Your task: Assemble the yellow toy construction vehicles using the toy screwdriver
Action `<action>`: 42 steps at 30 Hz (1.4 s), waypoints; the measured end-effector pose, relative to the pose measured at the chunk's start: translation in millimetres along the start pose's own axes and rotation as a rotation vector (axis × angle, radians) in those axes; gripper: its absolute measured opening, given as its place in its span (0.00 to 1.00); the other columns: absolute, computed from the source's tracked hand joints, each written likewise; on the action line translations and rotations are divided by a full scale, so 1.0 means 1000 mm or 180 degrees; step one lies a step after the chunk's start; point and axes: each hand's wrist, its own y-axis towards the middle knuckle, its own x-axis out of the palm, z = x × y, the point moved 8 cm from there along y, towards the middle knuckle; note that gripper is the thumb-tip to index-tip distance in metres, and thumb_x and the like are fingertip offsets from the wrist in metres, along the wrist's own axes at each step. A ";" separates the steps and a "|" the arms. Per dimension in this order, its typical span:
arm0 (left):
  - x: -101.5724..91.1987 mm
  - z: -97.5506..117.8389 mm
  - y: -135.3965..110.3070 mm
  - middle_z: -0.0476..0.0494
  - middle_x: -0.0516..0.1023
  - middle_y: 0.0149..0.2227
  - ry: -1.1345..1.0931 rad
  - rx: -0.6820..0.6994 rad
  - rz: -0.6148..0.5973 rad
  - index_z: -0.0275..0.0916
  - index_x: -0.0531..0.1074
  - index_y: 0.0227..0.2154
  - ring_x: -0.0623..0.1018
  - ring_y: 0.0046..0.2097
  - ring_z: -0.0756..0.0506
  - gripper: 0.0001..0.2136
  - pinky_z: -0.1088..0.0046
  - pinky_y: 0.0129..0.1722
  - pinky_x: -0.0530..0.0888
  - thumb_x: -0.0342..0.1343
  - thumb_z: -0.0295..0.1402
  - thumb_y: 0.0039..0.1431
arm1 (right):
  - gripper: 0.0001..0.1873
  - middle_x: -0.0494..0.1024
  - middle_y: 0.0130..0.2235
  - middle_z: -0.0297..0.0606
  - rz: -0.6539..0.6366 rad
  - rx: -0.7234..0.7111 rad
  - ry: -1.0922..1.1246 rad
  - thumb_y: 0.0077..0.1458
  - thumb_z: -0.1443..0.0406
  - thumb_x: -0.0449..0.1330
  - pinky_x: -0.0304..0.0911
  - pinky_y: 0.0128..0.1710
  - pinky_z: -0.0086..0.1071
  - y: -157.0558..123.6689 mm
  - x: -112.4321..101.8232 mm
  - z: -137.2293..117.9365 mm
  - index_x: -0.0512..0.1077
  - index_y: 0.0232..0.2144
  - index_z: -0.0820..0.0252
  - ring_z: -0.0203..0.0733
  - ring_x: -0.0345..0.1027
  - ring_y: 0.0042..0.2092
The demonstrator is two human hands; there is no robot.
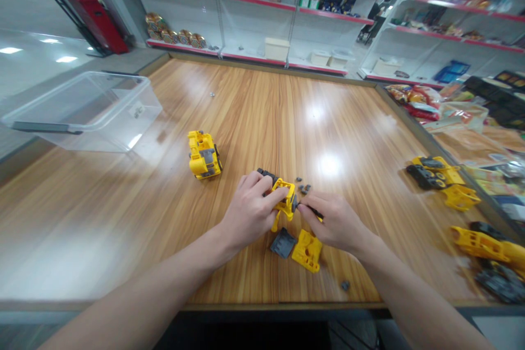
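Note:
My left hand is closed around a yellow and dark grey toy vehicle part near the middle of the wooden table. My right hand pinches a thin dark tool whose tip touches the side of that part. Just below my hands lie a loose grey plate and a yellow toy piece. Several small grey screws sit just beyond the part. A yellow toy cab block stands to the left, apart from my hands.
A clear plastic bin sits at the table's left edge. More yellow toy trucks and parts lie at the right edge. A small grey piece lies near the front edge. Store shelves line the back.

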 end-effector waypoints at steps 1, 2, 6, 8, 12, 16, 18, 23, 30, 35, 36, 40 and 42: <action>0.000 0.000 0.000 0.43 0.69 0.33 0.0006 -0.0005 -0.0004 0.41 0.74 0.43 0.64 0.39 0.43 0.11 0.64 0.40 0.67 0.53 0.26 0.59 | 0.08 0.70 0.27 0.36 -0.0009 0.0007 0.0011 0.61 0.68 0.53 0.57 0.30 0.32 0.000 0.000 0.000 0.70 0.31 0.61 0.37 0.63 0.29; 0.000 0.000 0.000 0.43 0.69 0.33 0.0010 -0.0009 -0.0007 0.41 0.74 0.43 0.64 0.39 0.43 0.11 0.64 0.40 0.67 0.53 0.26 0.59 | 0.06 0.71 0.28 0.36 -0.0007 0.0017 0.0036 0.61 0.68 0.53 0.57 0.30 0.32 0.000 0.000 0.000 0.69 0.32 0.61 0.37 0.64 0.29; 0.000 0.000 0.000 0.43 0.69 0.33 -0.0001 -0.0007 -0.0030 0.41 0.74 0.43 0.64 0.39 0.43 0.11 0.64 0.40 0.67 0.53 0.26 0.59 | 0.03 0.71 0.30 0.36 0.0059 0.0058 0.0178 0.58 0.68 0.55 0.58 0.31 0.32 -0.001 -0.001 0.000 0.69 0.36 0.61 0.37 0.65 0.31; 0.000 0.000 0.000 0.43 0.69 0.33 -0.0004 -0.0013 -0.0018 0.41 0.74 0.43 0.64 0.39 0.43 0.11 0.64 0.40 0.67 0.53 0.25 0.59 | 0.04 0.71 0.30 0.36 0.0032 0.0052 0.0144 0.60 0.68 0.54 0.58 0.32 0.32 -0.001 0.000 0.000 0.69 0.36 0.61 0.37 0.65 0.31; 0.002 0.000 -0.001 0.43 0.69 0.33 -0.0001 -0.0009 -0.0025 0.41 0.74 0.43 0.64 0.39 0.43 0.11 0.64 0.40 0.67 0.52 0.26 0.60 | 0.09 0.69 0.28 0.35 -0.0080 0.0073 0.0021 0.63 0.67 0.52 0.55 0.30 0.32 -0.001 0.004 0.002 0.70 0.31 0.62 0.36 0.63 0.29; 0.002 0.000 -0.001 0.44 0.69 0.33 -0.0016 0.0004 -0.0021 0.41 0.74 0.43 0.64 0.39 0.43 0.10 0.64 0.40 0.67 0.53 0.26 0.59 | 0.10 0.68 0.26 0.34 -0.0119 0.0099 0.0029 0.62 0.67 0.51 0.54 0.29 0.31 0.000 0.004 0.001 0.68 0.29 0.62 0.35 0.61 0.28; 0.001 0.000 -0.001 0.44 0.69 0.33 -0.0020 0.0015 -0.0011 0.41 0.74 0.43 0.64 0.39 0.43 0.10 0.64 0.40 0.67 0.54 0.26 0.59 | 0.07 0.69 0.28 0.35 -0.0137 0.0097 0.0083 0.61 0.67 0.53 0.55 0.30 0.31 -0.001 0.003 0.000 0.69 0.32 0.62 0.36 0.63 0.29; 0.000 0.001 -0.001 0.44 0.69 0.33 -0.0032 0.0028 0.0024 0.40 0.74 0.42 0.64 0.39 0.43 0.10 0.64 0.40 0.67 0.53 0.26 0.59 | 0.08 0.70 0.29 0.36 -0.0218 0.0101 0.0103 0.61 0.68 0.52 0.55 0.31 0.31 -0.002 0.005 -0.001 0.71 0.34 0.63 0.36 0.64 0.30; 0.001 -0.002 -0.001 0.44 0.69 0.34 -0.0057 0.0030 0.0068 0.40 0.74 0.44 0.65 0.39 0.43 0.11 0.65 0.40 0.67 0.55 0.26 0.58 | 0.11 0.68 0.26 0.34 -0.0256 0.0144 0.0068 0.64 0.67 0.50 0.52 0.29 0.31 0.000 0.007 0.000 0.68 0.30 0.62 0.34 0.61 0.28; 0.002 -0.002 0.000 0.44 0.70 0.34 -0.0073 0.0033 -0.0004 0.40 0.73 0.44 0.65 0.40 0.43 0.11 0.64 0.41 0.67 0.56 0.27 0.58 | 0.10 0.65 0.25 0.31 -0.0210 0.0121 0.0118 0.62 0.67 0.51 0.51 0.27 0.30 0.000 0.006 -0.002 0.66 0.28 0.61 0.33 0.58 0.26; 0.002 -0.002 0.000 0.44 0.70 0.34 -0.0065 0.0038 -0.0012 0.40 0.73 0.44 0.65 0.40 0.43 0.11 0.64 0.41 0.67 0.56 0.27 0.58 | 0.09 0.65 0.25 0.31 -0.0188 0.0112 0.0130 0.62 0.67 0.52 0.51 0.27 0.30 0.000 0.005 -0.002 0.66 0.28 0.61 0.33 0.58 0.27; 0.002 -0.002 0.000 0.44 0.70 0.34 -0.0053 0.0021 -0.0005 0.39 0.73 0.45 0.65 0.39 0.42 0.12 0.63 0.41 0.67 0.57 0.28 0.57 | 0.04 0.68 0.27 0.33 0.0041 0.0028 0.0202 0.59 0.68 0.54 0.54 0.30 0.30 -0.001 -0.001 -0.003 0.68 0.33 0.62 0.34 0.61 0.29; 0.002 -0.002 0.000 0.44 0.70 0.34 -0.0055 0.0015 -0.0010 0.39 0.73 0.45 0.65 0.39 0.42 0.12 0.63 0.41 0.67 0.57 0.28 0.57 | 0.04 0.69 0.29 0.35 0.0105 -0.0026 0.0210 0.59 0.69 0.54 0.55 0.31 0.31 -0.002 -0.002 -0.003 0.69 0.35 0.62 0.35 0.63 0.30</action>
